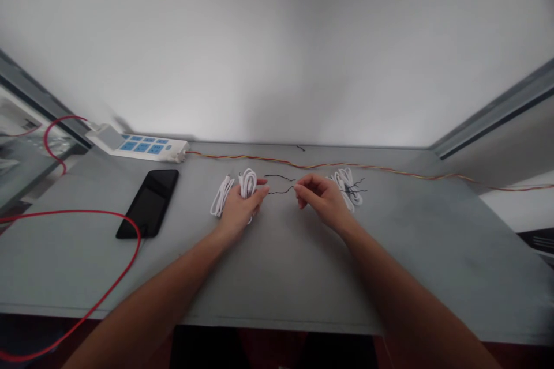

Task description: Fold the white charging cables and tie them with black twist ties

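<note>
My left hand is closed around a coiled white cable, whose looped top sticks up above the fingers. To its left a second bundle of white cable lies on the table. My right hand pinches one end of a thin black twist tie between thumb and fingertips. The tie's other end reaches my left thumb; whether it is gripped there I cannot tell. Just behind it lies another black twist tie. More coiled white cable lies partly hidden beyond my right hand, with several black ties on it.
A white power strip with blue sockets stands at the back left, its twisted red-yellow cord running right along the wall. A black phone and a red cable are on the left. A small black piece lies near the wall.
</note>
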`<state>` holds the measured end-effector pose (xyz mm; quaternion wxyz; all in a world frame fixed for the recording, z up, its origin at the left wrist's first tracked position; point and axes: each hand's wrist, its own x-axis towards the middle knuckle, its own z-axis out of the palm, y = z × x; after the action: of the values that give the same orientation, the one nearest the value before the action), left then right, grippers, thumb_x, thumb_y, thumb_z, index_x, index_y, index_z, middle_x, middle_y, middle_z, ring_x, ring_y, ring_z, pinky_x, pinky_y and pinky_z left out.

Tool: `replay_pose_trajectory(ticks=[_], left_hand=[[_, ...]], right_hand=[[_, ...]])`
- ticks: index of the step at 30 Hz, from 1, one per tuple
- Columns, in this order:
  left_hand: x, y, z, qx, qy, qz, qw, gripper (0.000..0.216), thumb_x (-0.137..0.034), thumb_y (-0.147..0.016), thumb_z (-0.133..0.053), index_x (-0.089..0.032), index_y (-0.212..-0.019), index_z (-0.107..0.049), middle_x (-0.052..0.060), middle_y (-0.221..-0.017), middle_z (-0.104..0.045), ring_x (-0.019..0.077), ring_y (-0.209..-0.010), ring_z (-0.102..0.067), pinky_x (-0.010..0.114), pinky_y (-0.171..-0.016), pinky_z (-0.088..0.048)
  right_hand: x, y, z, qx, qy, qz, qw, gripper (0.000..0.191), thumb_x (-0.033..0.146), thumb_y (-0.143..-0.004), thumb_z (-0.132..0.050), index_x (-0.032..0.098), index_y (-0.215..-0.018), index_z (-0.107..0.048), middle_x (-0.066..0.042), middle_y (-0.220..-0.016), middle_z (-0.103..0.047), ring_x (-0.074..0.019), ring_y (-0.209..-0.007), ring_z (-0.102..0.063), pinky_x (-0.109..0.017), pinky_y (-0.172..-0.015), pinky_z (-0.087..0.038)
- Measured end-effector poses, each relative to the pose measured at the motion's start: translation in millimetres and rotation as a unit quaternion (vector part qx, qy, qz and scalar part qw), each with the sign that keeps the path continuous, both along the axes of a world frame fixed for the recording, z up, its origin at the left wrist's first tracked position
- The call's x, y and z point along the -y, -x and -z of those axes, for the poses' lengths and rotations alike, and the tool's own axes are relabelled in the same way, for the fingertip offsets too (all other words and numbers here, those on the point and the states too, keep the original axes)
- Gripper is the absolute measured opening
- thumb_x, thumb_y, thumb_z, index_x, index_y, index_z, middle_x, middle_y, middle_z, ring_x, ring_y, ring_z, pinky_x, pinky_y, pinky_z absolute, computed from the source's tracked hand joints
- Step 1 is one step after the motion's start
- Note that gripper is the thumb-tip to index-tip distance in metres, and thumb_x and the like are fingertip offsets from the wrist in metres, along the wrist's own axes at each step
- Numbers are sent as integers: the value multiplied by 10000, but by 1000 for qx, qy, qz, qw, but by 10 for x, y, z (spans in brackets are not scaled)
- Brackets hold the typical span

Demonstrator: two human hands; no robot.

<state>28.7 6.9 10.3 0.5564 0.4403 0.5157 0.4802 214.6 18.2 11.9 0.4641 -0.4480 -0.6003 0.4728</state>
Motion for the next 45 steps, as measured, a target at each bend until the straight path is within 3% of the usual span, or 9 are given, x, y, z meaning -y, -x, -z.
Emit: replay_pose_trajectory(ticks=[3, 14, 19, 28, 35, 38, 42, 45], left_hand=[[-9, 16, 6, -80, -31, -8, 996, 347, -454, -699, -683, -156, -869, -632, -40, -578, -523, 58, -420, -401, 195, -394, -295], [-25, 45, 90, -232, -61, 24, 971, 324, -484, -754, -613, -169, -730, -681, -25, -470, -540, 115, -433, -481, 230, -453, -353], [-54, 79, 78, -217, -66, 16, 974, 373, -514, -782, -569, -164, -777, -697, -11, -493, -566, 105, -426, -470, 221, -436, -334], [-90, 95, 83, -100, -42, -7, 994, 401, -553, -751, -599, -156, -723, -646, -17, -478, -537, 92, -421, -472, 210, -422, -324], [-101, 105, 118, -173, -65, -33, 982, 419, -558, -790, -538, -155, -720, -630, -24, -465, -515, 101, -415, -467, 212, -422, -332], [-97, 105, 92, -239, -90, -32, 966, 389, -520, -819, -510, -148, -831, -625, -9, -556, -571, 115, -456, -515, 235, -481, -389], [-83, 111, 74, -344, -150, -37, 926, 437, -344, -821, -533, -117, -1191, -486, 36, -794, -630, 151, -612, -589, 295, -648, -460], [-86, 152, 72, -425, -204, -10, 882, 612, -214, -803, -514, -137, -1373, -305, 57, -915, -622, 178, -742, -603, 322, -732, -469]], right_hand=[[3, 0, 0, -5, 1, 1, 1000, 310, 472, -733, -670, 184, -713, -557, 23, -589, -562, -97, -474, -536, -245, -475, -477], [3, 9, -11, -18, -1, 0, 1000, 300, 464, -744, -657, 185, -727, -550, 20, -599, -578, -98, -462, -532, -254, -467, -475], [-41, -35, 2, -32, 7, 15, 999, 295, 456, -753, -652, 181, -720, -552, 15, -621, -581, -92, -472, -530, -251, -481, -476], [-124, -86, 94, -42, 38, 17, 998, 307, 460, -738, -662, 172, -737, -558, 21, -631, -580, -91, -474, -539, -251, -490, -470], [-121, -51, 98, -45, 75, 39, 995, 310, 446, -693, -695, 161, -698, -573, 34, -586, -570, -87, -445, -549, -230, -473, -469], [-166, -28, 161, -61, 123, 95, 986, 303, 427, -656, -724, 153, -710, -606, 5, -614, -622, -88, -427, -554, -226, -452, -476], [-230, 10, 254, -72, 168, 150, 972, 263, 378, -733, -662, 147, -856, -641, -70, -789, -704, -116, -496, -614, -230, -446, -493], [-229, -20, 202, 71, 120, 148, 979, 312, 304, -830, -547, 143, -1090, -609, -84, -853, -720, -140, -534, -639, -267, -493, -505]])
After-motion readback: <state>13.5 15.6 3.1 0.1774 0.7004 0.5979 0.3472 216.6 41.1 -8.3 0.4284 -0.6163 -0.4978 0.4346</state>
